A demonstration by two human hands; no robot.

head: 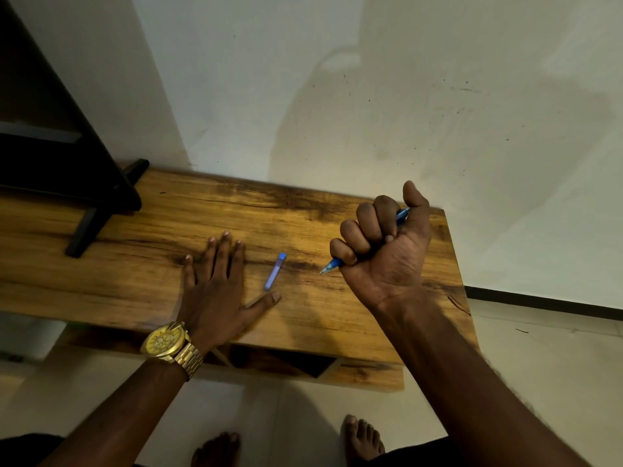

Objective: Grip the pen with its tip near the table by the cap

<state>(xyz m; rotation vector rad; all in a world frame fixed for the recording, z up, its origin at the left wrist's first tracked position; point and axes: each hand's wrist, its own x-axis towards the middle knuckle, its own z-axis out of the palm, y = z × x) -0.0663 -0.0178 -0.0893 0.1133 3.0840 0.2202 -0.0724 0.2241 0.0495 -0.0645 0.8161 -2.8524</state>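
From the head camera we cannot see most of the blue pen (337,262): the fingers of the right hand (384,251) wrap its barrel, so only the tip pokes out below the little finger and a short blue stretch shows near the thumb. The pen cap (275,271) is slightly blurred, and we cannot tell whether its near end touches the left thumb or lies just beside it. The dark stand (101,210) at the upper left is cut off by the edge of the view, so we cannot say what it belongs to. The compartments under the wooden table (303,203) are mostly hidden by the tabletop and the arms.

The right hand is raised above the tabletop, palm turned toward us, closed in a fist around the pen with the thumb up and the tip pointing down and to the left, off the wood. The left hand (215,284) lies flat, palm down on the table, fingers straight and spread, thumb stretched out toward the cap; it holds nothing. A gold wristwatch (167,342) sits on that wrist.

We count one pen, one cap, one watch, two hands and two bare feet (362,436) on the pale floor below the table's near edge.
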